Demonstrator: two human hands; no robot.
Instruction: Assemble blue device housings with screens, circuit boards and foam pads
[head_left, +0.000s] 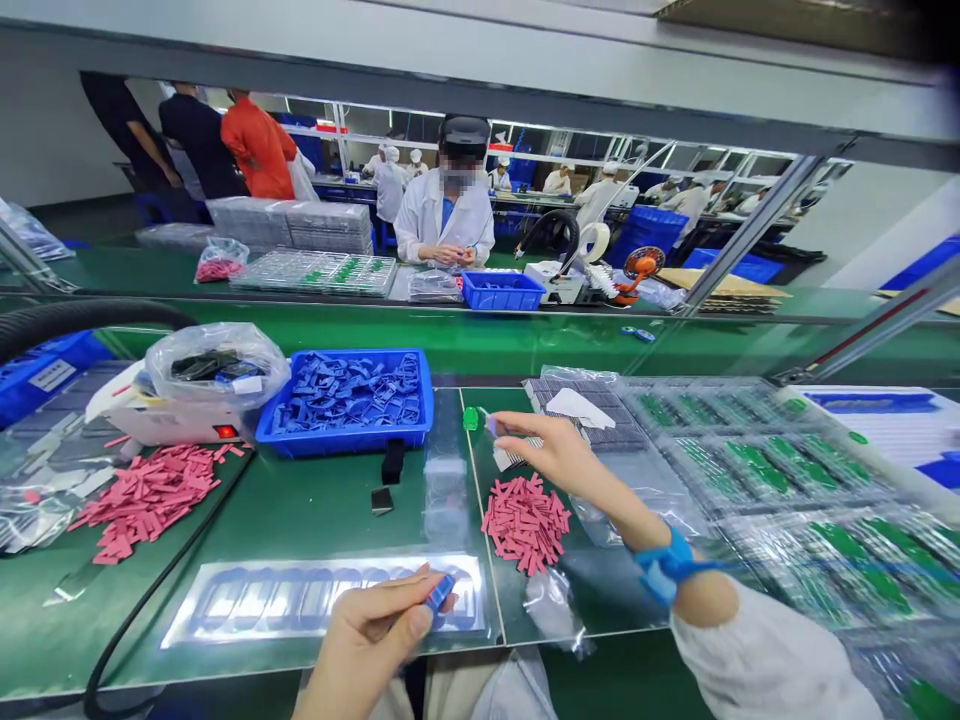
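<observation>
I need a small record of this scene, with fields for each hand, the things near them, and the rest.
Left hand: the left hand grips a small blue piece above a clear tray.
Right hand: the fingers of the right hand hold a thin tool with a green end.
Right wrist: blue strap.
Things: pink strips lie in a pile below the right hand.
Rest: a blue tub of blue frames; clear trays of green parts; a co-worker in a white coat across the bench.

Small blue plastic piece [440, 592], tilted, pinched in left hand [366, 640], second blue piece [490, 426] — tiny, gripped by right hand [551, 462]
</observation>
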